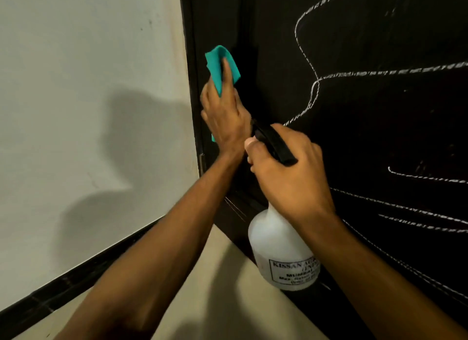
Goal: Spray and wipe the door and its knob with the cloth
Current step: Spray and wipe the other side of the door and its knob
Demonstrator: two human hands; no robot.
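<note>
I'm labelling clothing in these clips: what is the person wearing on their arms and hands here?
Nothing shows on either. The left hand and right hand are bare, with no gloves, rings, watch or bracelets in view. Both forearms are uncovered as far as the frame's lower edge, so no sleeve appears; whether one begins higher up cannot be told.

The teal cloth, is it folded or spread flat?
Folded: the cloth is bunched in layers under the left hand, against the door.
</note>
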